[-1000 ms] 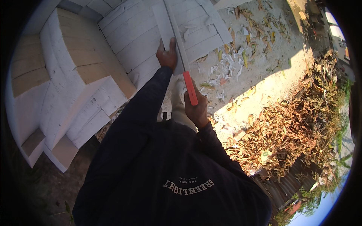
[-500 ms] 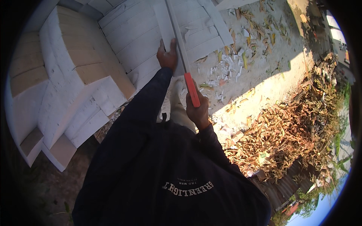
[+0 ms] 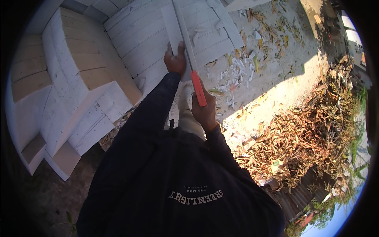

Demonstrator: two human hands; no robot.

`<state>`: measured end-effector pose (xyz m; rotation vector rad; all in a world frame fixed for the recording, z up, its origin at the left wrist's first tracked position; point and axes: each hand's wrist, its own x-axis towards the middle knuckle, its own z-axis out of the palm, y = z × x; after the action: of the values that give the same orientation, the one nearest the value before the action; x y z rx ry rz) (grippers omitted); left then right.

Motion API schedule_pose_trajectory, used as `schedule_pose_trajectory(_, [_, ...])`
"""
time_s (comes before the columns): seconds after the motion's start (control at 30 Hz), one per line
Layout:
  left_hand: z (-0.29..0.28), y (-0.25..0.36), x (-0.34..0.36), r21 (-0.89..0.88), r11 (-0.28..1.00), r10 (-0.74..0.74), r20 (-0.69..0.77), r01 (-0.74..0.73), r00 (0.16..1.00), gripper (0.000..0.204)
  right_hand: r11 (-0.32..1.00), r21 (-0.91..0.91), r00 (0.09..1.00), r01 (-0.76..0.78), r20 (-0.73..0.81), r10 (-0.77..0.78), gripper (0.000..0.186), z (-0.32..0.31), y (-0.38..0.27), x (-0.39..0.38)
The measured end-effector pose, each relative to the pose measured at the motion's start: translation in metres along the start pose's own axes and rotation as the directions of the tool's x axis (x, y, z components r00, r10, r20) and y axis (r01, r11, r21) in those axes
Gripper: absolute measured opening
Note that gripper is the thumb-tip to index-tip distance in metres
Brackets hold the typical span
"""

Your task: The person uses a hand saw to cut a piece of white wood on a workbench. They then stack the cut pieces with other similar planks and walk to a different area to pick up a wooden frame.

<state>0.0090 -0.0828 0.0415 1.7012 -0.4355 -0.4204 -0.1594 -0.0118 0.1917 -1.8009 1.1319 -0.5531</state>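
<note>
The left hand presses flat on a long white painted wooden plank. The right hand grips an orange-handled saw beside that plank. Risk: blade slip toward the nearby left fingers.

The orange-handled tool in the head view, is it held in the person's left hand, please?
No, the right hand grips the orange-handled tool, while the left hand presses flat on the white board.

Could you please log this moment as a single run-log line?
left hand: pressing white strip | right hand: gripping orange-handled saw | saw blade along strip | white shavings on ground
</note>
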Motion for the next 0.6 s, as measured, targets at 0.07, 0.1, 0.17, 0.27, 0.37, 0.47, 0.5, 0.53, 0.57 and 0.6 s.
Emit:
schedule_pose_trajectory(0.07, [-0.002, 0.002, 0.000, -0.034, 0.999, -0.014, 0.023, 0.014, 1.000, 0.055, 1.000, 0.008, 1.000, 0.010, 0.006, -0.010, 0.057, 0.000, 0.002, 0.002])
schedule_pose_trajectory(0.1, [-0.003, 0.004, -0.001, -0.027, 1.000, -0.012, 0.021, 0.013, 1.000, 0.055, 1.000, 0.012, 1.000, 0.016, 0.009, -0.016, 0.057, -0.001, 0.003, 0.001])
schedule_pose_trajectory(0.17, [-0.001, 0.008, 0.002, -0.016, 1.000, 0.002, 0.015, -0.002, 1.000, 0.055, 0.999, 0.011, 0.999, 0.044, -0.019, -0.043, 0.058, 0.000, 0.008, -0.008])
schedule_pose_trajectory(0.27, [-0.002, 0.004, -0.001, -0.031, 1.000, 0.000, -0.010, -0.001, 1.000, 0.056, 0.997, 0.001, 0.996, 0.072, -0.046, -0.072, 0.058, 0.001, 0.007, -0.013])
schedule_pose_trajectory(0.37, [0.001, 0.000, -0.001, -0.024, 1.000, -0.020, -0.009, 0.020, 1.000, 0.057, 0.999, -0.045, 0.999, 0.031, -0.012, -0.031, 0.057, 0.006, 0.002, 0.003])
schedule_pose_trajectory(0.47, [-0.002, 0.006, 0.000, 0.003, 1.000, -0.019, 0.017, 0.019, 1.000, 0.060, 0.999, -0.018, 0.999, -0.036, 0.005, 0.036, 0.056, 0.006, -0.003, 0.015])
schedule_pose_trajectory(0.5, [-0.002, 0.009, -0.003, 0.020, 0.999, -0.031, 0.006, 0.030, 1.000, 0.060, 0.998, 0.006, 0.998, -0.058, 0.003, 0.058, 0.056, 0.005, -0.003, 0.015])
schedule_pose_trajectory(0.53, [-0.002, 0.011, -0.004, 0.038, 0.998, -0.039, -0.010, 0.040, 0.999, 0.061, 1.000, -0.006, 0.999, -0.029, -0.019, 0.029, 0.055, 0.004, -0.001, 0.008])
schedule_pose_trajectory(0.57, [-0.001, 0.010, -0.001, 0.054, 0.998, -0.044, -0.028, 0.045, 0.999, 0.062, 1.000, -0.018, 0.999, 0.004, -0.042, -0.005, 0.054, 0.005, 0.002, -0.001])
schedule_pose_trajectory(0.6, [0.000, 0.009, 0.001, 0.056, 0.998, -0.040, -0.037, 0.042, 0.999, 0.062, 0.999, -0.031, 0.997, 0.038, -0.065, -0.040, 0.054, 0.005, 0.006, -0.007])
